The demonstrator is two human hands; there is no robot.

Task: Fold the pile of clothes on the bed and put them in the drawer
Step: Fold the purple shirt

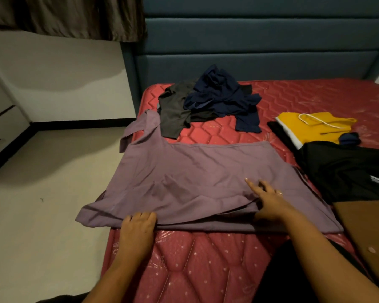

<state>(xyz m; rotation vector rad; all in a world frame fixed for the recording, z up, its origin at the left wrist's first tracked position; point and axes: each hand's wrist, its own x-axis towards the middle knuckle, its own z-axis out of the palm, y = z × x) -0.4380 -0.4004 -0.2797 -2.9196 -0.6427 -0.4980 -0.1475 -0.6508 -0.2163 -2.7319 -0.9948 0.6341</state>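
Observation:
A purple shirt [195,171] lies spread across the red mattress [206,259], one sleeve hanging over the left edge. My left hand [138,224] rests at the shirt's near hem, its fingertips tucked under the cloth. My right hand [269,200] lies flat on the shirt with fingers straight, pressing near a fold. Behind the shirt sits a loose pile of dark grey [175,110] and navy clothes [223,95]. Drawer fronts [0,132] show at the far left.
Folded clothes lie on the right of the bed: a yellow garment [315,127] with a white cord, a black garment [346,169], and a brown one [368,232]. A blue padded headboard [249,40] stands behind. Pale floor [42,215] runs left of the bed.

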